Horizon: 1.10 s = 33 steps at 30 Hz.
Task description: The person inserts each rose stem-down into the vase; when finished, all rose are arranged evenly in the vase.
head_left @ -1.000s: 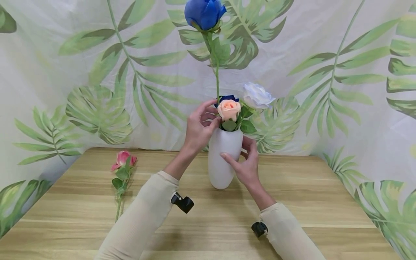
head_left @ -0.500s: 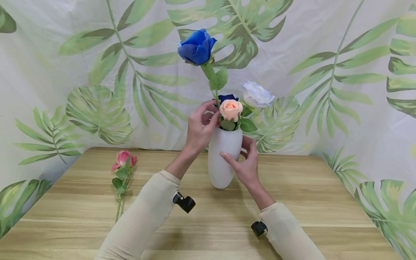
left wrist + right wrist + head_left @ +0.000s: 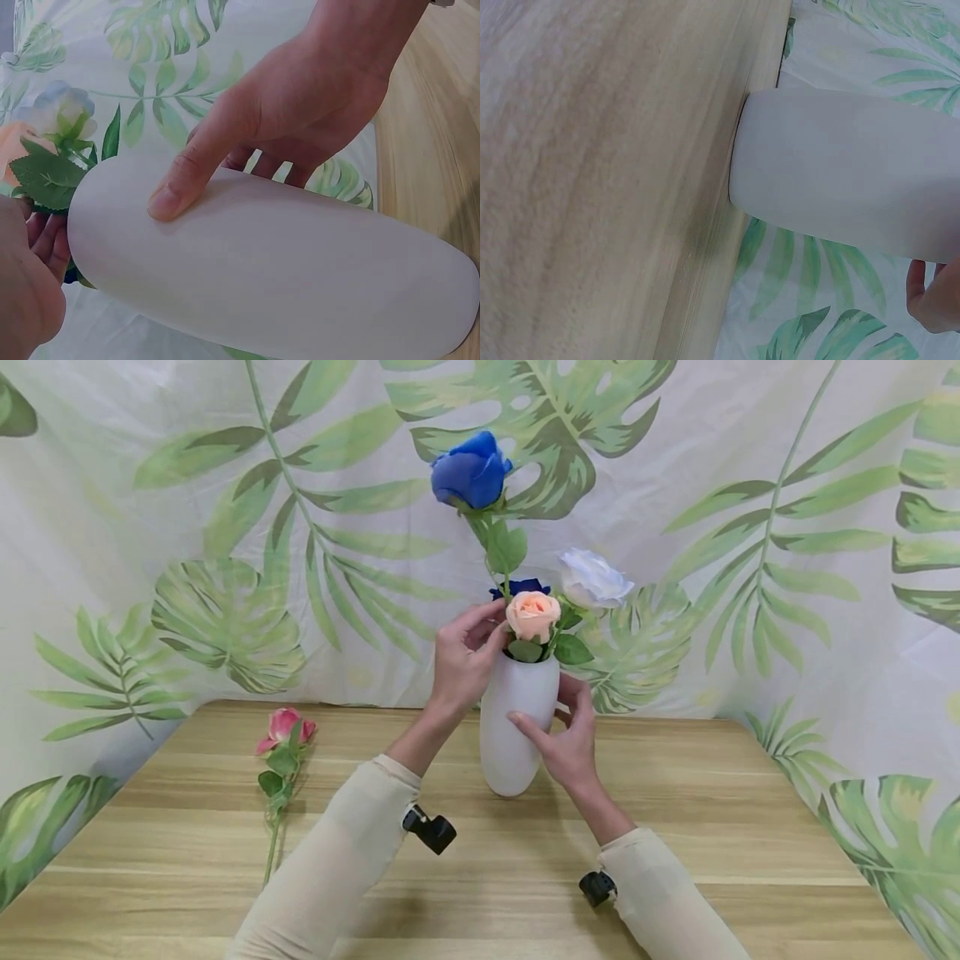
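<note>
Upright on the table stands a white vase [image 3: 517, 735], which my right hand [image 3: 572, 743] grips from the right, thumb across its front. At the vase's mouth my left hand [image 3: 467, 652] pinches the green stem of a tall bright-blue rose [image 3: 471, 472]; the stem's lower end is hidden. A peach rose [image 3: 533, 615], a white rose [image 3: 594, 578] and a dark-blue rose [image 3: 528, 586] are in the vase, the dark-blue one partly covered by the peach one. In the left wrist view, the left hand's fingers [image 3: 52, 244] are close against the vase's mouth.
A pink rose [image 3: 285, 731] with a leafy stem lies on the left of the wooden table [image 3: 675, 793]. Behind the table hangs a leaf-patterned cloth [image 3: 360, 518], close beyond the vase.
The bright-blue rose has come down with its stem lower toward the vase, then shifted slightly right. The left hand has edged right. The right hand and vase have stayed put.
</note>
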Tool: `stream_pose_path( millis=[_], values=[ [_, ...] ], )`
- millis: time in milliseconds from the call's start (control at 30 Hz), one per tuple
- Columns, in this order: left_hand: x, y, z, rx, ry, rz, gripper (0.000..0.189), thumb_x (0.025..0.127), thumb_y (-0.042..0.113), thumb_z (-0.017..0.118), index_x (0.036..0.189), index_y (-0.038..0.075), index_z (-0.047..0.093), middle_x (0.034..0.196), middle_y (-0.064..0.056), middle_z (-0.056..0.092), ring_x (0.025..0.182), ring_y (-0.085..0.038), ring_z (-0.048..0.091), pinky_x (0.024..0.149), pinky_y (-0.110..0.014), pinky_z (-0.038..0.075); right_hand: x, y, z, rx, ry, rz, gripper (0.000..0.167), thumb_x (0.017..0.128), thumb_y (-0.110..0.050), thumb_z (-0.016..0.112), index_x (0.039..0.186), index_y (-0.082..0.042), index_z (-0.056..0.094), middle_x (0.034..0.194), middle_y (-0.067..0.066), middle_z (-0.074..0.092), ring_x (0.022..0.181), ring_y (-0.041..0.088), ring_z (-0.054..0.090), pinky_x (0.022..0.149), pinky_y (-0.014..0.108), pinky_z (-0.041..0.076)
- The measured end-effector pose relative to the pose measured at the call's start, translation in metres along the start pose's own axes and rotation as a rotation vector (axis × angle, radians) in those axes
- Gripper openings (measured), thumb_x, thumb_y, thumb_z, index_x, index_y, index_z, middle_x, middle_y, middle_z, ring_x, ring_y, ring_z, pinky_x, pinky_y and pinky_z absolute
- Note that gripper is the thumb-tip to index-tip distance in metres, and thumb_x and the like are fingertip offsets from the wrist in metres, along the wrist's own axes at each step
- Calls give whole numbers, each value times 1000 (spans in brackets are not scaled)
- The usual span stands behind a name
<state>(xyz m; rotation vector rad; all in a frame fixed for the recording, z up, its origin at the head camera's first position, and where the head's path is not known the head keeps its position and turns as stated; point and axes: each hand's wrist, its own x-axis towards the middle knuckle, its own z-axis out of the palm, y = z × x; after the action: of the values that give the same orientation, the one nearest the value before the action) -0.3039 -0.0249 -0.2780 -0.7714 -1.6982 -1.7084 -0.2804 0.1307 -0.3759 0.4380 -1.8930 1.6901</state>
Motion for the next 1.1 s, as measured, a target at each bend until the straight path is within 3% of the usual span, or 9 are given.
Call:
stream_pose_path(
  millis=[100,200,267,467,667,833,1100],
  values=[
    [0,1,2,-28,18,-8,22,96,-12,65,116,-18,67,102,-29,65,78,-2,66,70,-15,55,0,0,0,-1,1,-1,72,78,-4,87,138,1,47,131,15,57,115,24,58,91,31,53],
    [1,1,4,-61,54,-12,18,94,-14,66,111,-20,68,99,-31,64,75,2,65,68,-15,56,0,1,0,-3,3,-1,72,78,-4,87,138,0,47,131,14,57,115,24,58,92,34,53],
    [1,1,5,-71,89,-6,18,93,-15,67,110,-20,69,99,-32,66,77,-2,68,70,-16,58,0,1,0,-2,3,-6,72,78,-4,87,138,1,47,132,15,57,115,25,58,92,35,53],
    [2,2,6,-43,159,27,24,88,-17,71,113,-17,70,95,-31,72,81,-32,75,76,-20,61,0,1,0,-4,7,-16,73,77,-3,88,138,1,48,131,15,57,115,26,59,92,36,54],
    [3,3,4,-22,148,47,38,88,-17,71,126,-13,66,100,-29,70,79,-31,72,74,-19,59,0,0,0,-10,8,-17,73,78,-4,88,139,1,48,131,16,57,115,27,59,93,39,54],
    [1,1,2,35,121,49,49,89,-18,69,137,-11,59,101,-28,70,80,-40,72,76,-19,59,0,0,0,-5,10,-20,73,78,-3,87,139,1,48,131,15,57,115,26,59,93,40,54],
    [-2,-3,-1,52,76,73,56,88,-20,67,142,-8,56,98,-27,70,84,-40,73,82,-25,61,0,0,0,1,4,-25,73,78,-3,87,139,2,48,130,16,57,114,24,59,92,40,55]
  ],
)
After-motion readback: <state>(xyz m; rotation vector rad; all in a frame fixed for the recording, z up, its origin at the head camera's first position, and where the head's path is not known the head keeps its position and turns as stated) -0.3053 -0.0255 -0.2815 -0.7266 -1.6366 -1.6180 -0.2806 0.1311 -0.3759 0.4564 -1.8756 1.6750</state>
